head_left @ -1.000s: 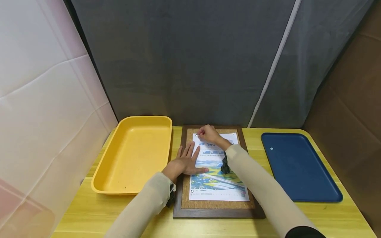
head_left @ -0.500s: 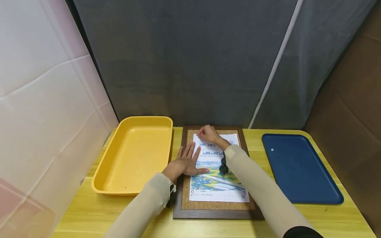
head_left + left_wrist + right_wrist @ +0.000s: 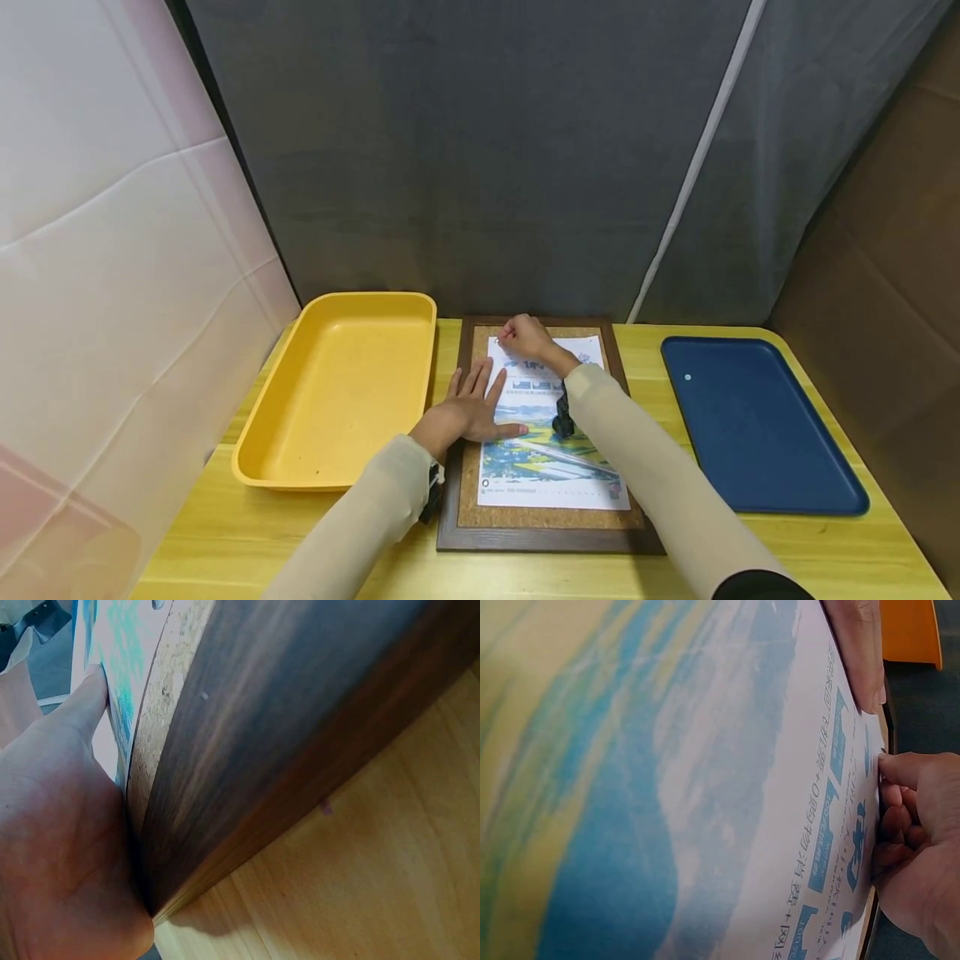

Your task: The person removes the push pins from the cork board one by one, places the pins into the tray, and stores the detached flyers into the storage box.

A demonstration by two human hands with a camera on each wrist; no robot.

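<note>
A printed poster (image 3: 555, 492) with a blue, green and yellow landscape and blue lettering lies on a cork board (image 3: 547, 518) with a dark brown wooden frame (image 3: 547, 540). My left hand (image 3: 472, 415) rests on its left side, fingers spread and thumb extended over the picture. In the left wrist view the heel of that hand lies against the frame's side. My right hand (image 3: 527, 339) is at the far left corner of the poster with its fingers curled. Thumb and forefinger pinch a small pin there, almost wholly hidden by the fingertips, as in the right wrist view.
A deep yellow tray (image 3: 251, 450) stands left of the board on the wooden table (image 3: 202, 550). To the right lies a flat blue tray (image 3: 772, 433) with a small pale round piece (image 3: 687, 377) on it. A grey curtain (image 3: 465, 167) hangs behind the table.
Both hands keep their places on the poster. The dark speck at the right fingertips, visible earlier, is now hardly seen. The head view has shifted very slightly.
</note>
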